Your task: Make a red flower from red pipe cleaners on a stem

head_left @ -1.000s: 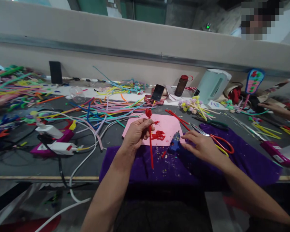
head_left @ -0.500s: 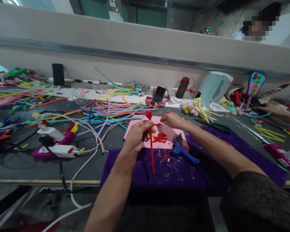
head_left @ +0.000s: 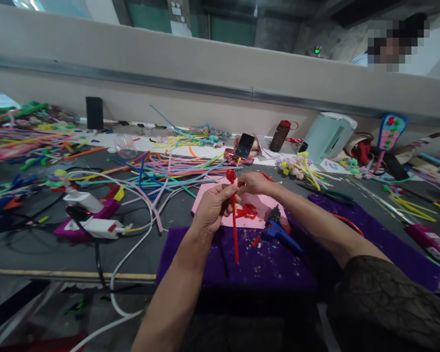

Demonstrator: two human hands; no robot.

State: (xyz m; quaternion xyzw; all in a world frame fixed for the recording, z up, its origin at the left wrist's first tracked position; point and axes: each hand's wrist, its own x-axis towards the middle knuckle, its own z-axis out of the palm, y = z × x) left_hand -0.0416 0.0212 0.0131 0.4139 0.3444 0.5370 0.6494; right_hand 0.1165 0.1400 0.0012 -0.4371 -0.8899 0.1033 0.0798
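Fingers of my left hand (head_left: 213, 205) are pinched round a thin red fuzzy stem with a rounded red head (head_left: 235, 234), long axis near upright, head just above the grip, tail hanging below. My right hand (head_left: 254, 184) sits just right of it; can't tell from my end if those curled fingers hold anything. Roomwise: long pale partition wall (head_left: 212, 58), dark grey counter (head_left: 33, 254), purple cloth (head_left: 264, 274), flat pink sheet (head_left: 266, 205), blue plastic glue gun (head_left: 282, 235), little red scraps (head_left: 246, 211).
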